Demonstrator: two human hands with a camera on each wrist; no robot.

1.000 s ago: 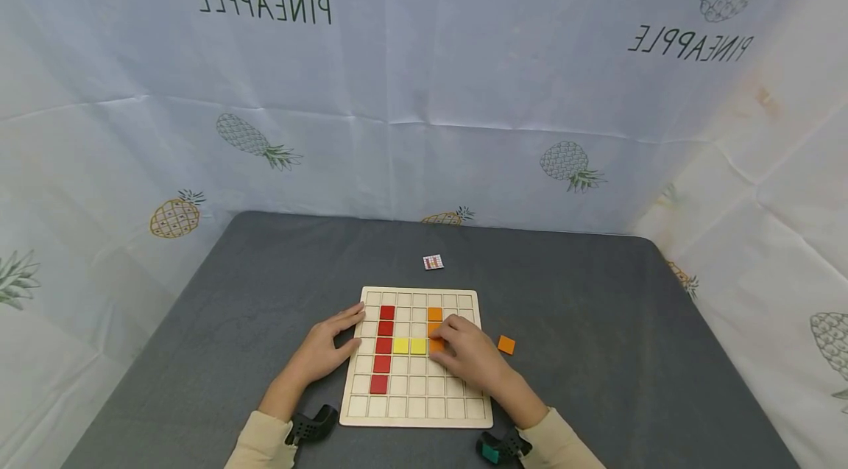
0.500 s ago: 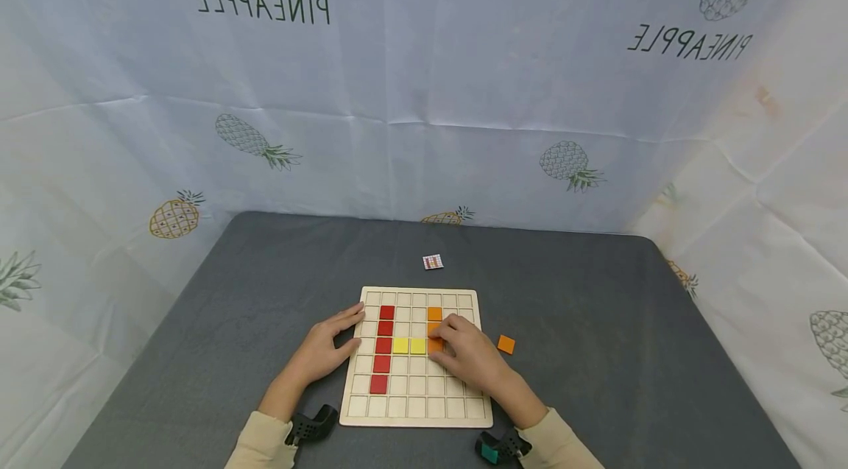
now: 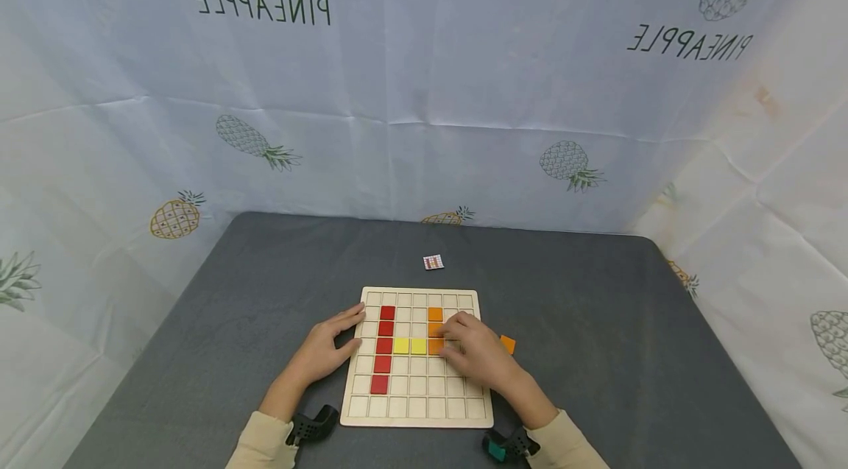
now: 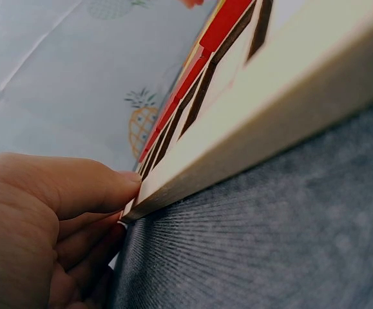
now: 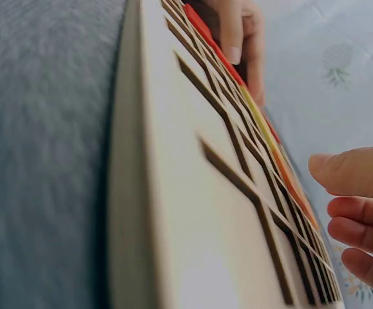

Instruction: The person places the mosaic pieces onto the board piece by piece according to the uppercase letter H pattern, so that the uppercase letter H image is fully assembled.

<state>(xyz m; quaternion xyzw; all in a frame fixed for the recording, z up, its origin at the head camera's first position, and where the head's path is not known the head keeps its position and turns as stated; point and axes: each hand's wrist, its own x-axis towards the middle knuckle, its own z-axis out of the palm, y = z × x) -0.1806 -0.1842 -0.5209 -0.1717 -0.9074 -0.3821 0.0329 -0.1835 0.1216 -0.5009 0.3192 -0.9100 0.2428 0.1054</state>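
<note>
A square wooden grid board [image 3: 416, 407] lies on the dark table. My left hand [image 3: 319, 353] rests at its left edge, and in the left wrist view the thumb [image 4: 112, 192] touches the rim. A column of red tiles [image 3: 382, 364] fills cells on the left side. Two yellow tiles [image 3: 410, 346] run from it to three orange tiles [image 3: 435, 314] in a column. My right hand [image 3: 482, 353] hovers just right of the lowest orange tile, fingers loosely bent and holding nothing in the right wrist view. Behind this hand lies a loose orange tile [image 3: 507, 344], partly hidden.
A small card [image 3: 433, 262] printed with a coloured pattern lies beyond the board. The dark cloth-covered table [image 3: 596, 322] extends around it. A pale curtain [image 3: 424, 71] with pineapple prints hangs behind and at both sides.
My right hand has let go of the lowest orange tile and shifted slightly right, now overlapping the loose orange tile. My left hand has stayed where it was.
</note>
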